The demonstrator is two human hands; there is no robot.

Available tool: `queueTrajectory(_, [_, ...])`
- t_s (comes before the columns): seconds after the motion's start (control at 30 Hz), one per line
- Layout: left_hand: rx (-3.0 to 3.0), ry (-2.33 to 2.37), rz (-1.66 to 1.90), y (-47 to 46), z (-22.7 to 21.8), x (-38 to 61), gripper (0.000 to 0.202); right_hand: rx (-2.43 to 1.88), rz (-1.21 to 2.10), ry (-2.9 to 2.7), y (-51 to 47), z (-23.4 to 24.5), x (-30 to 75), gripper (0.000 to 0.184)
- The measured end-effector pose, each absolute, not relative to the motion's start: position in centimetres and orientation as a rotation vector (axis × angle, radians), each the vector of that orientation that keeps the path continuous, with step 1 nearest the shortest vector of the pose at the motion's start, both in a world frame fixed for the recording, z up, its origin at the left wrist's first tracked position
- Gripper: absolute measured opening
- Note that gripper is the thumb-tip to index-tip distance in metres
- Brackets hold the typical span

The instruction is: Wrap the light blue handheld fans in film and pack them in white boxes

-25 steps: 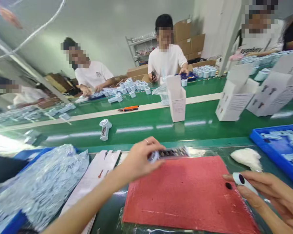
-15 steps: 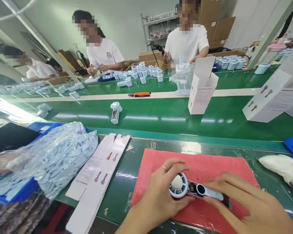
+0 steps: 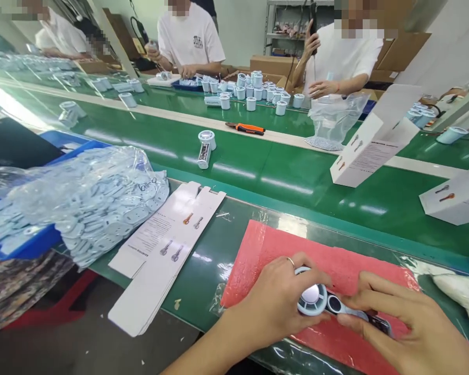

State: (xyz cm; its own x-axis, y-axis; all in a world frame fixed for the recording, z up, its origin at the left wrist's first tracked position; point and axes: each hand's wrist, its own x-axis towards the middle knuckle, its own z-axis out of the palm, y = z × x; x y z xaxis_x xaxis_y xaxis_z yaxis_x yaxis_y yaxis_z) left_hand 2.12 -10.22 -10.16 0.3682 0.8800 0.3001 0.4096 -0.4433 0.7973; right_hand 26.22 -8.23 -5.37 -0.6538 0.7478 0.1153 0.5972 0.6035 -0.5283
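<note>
i'm looking on, and the small blue gadget (image 3: pixel 311 299) is in the lower right of the frame, over the red mat (image 3: pixel 254 255). the left hand (image 3: pixel 275 297) curls round its round head, fingers at the top and thumb near the bottom edge. the right hand (image 3: pixel 418 317) pinches the thin blue strip (image 3: pixel 355 312), which has a ring at one end; finger and thumb are close together on its two sides. the strip lies along the dark handle (image 3: pixel 381 325), whose shiny end pokes out by the right hand.

i think the gadget is light and hard, like a plastic toy. its smooth sides may be a bit slippery. the round head looks like a good place to hold, because a hand can wrap it. the spokes on its face look thin, so i would not push there. the strip may bend or snap if squeezed hard, so i would hold it by its long edges.

some bits are hard to see. the left hand hides one side of the head, and the right fingers cover much of the strip and handle. i can't tell if the strip is stuck on or only resting there. the white bundle (image 3: pixel 459 291) at the right edge is cut off, and i can't tell what it is
</note>
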Motion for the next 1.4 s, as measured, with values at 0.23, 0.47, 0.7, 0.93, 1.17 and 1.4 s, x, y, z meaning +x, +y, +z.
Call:
queueTrajectory(0.23, [2.157,1.107,0.876,-9.9,-9.9,1.5,0.034,-1.26,0.714,-2.349,-9.4,-6.4,26.4,0.025])
queueTrajectory(0.47, [2.664,0.974,0.791,-13.1,-7.6,0.9,0.017,-1.0,0.106,-2.678,-11.7,-7.0,28.2,0.053])
queueTrajectory(0.7, [2.801,1.215,0.535,-15.0,-7.4,2.7,0.053,-0.723,-0.144,-2.844,-11.1,-7.5,28.2,0.045])
queueTrajectory(0.93, [2.968,1.087,0.486,-14.3,-7.3,2.1,0.048,-0.525,0.052,-2.807,-9.5,-8.3,27.8,0.036])
queueTrajectory(1.17, [2.913,1.091,0.512,-14.2,-7.0,2.2,0.043,-0.6,0.069,-2.837,-9.9,-8.0,27.6,0.037])
queueTrajectory(1.4, [2.869,1.048,0.59,-14.1,-7.3,2.1,0.041,-0.6,0.137,-2.754,-10.0,-8.7,27.0,0.027])
